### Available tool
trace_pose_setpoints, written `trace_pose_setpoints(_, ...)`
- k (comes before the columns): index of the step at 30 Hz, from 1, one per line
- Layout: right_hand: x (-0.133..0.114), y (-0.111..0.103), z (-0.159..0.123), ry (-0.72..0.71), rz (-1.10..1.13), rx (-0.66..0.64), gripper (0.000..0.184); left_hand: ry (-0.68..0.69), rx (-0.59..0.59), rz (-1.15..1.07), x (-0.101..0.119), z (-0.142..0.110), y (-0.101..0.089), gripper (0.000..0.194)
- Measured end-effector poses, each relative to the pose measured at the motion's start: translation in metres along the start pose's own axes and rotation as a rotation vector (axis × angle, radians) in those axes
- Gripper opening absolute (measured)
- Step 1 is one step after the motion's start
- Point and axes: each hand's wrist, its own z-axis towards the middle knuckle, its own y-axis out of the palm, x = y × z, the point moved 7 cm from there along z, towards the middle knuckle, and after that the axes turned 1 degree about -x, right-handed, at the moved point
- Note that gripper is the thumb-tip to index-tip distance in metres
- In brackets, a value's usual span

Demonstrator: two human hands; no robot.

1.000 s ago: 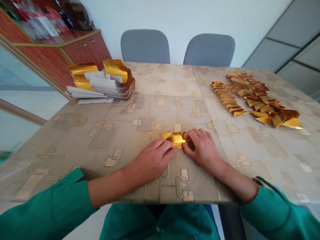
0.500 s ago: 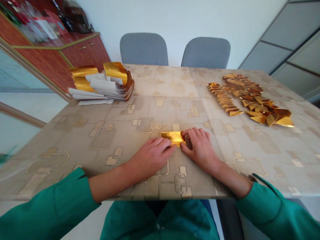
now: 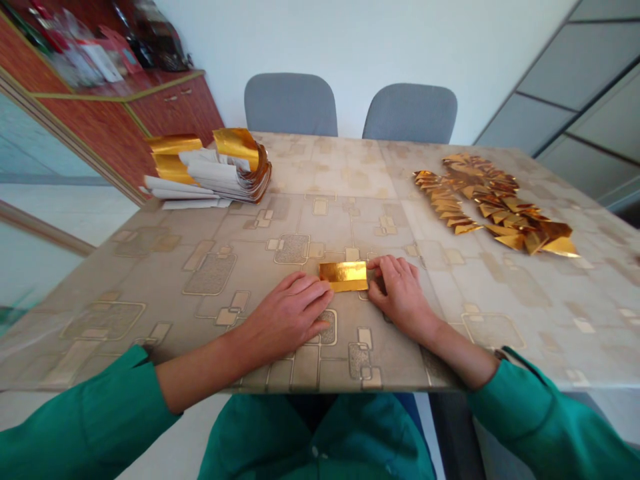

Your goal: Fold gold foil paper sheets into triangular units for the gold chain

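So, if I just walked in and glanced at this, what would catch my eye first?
Probably the shiny gold foil strip, lying on the patterned table between the left hand and the right hand. Next, your eye might go to the long heap of folded gold triangles at the far right of the table. At the far left sits a curled bundle of gold and white paper.

One gold foil strip (image 3: 343,276), one left hand (image 3: 285,310), one right hand (image 3: 400,298), two grey chairs (image 3: 291,103).
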Motion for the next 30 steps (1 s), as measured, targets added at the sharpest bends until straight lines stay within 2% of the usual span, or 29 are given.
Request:
trace_pose_setpoints(6, -0.009, -0.001, 0.006, 0.040, 0.037, 0.038, 0.018, -0.043, -0.069, -0.071, 0.001, 0.011, 0.002, 0.038)
trace_pose_setpoints(10, -0.016, 0.004, 0.011, 0.027, -0.054, 0.019, 0.026, -0.073, -0.111, -0.077, 0.000, 0.016, 0.006, 0.047)
trace_pose_setpoints(13, -0.012, 0.006, 0.010, 0.027, -0.088, 0.019, 0.024, -0.078, -0.138, -0.079, -0.002, 0.016, 0.008, 0.049)
trace_pose_setpoints(18, -0.007, 0.003, 0.006, 0.022, -0.052, 0.027, 0.022, -0.067, -0.129, -0.064, -0.002, 0.016, 0.006, 0.046)
trace_pose_setpoints(24, -0.019, 0.001, 0.005, -0.015, -0.131, 0.035, 0.039, -0.065, -0.122, -0.023, -0.001, 0.017, 0.005, 0.052)
trace_pose_setpoints(27, -0.014, 0.002, 0.006, 0.025, -0.110, 0.030, 0.037, -0.055, -0.127, -0.028, -0.003, 0.016, 0.004, 0.053)
trace_pose_setpoints(30, -0.009, 0.002, 0.005, 0.005, -0.066, -0.002, 0.036, -0.031, -0.115, -0.055, -0.006, 0.010, 0.003, 0.053)
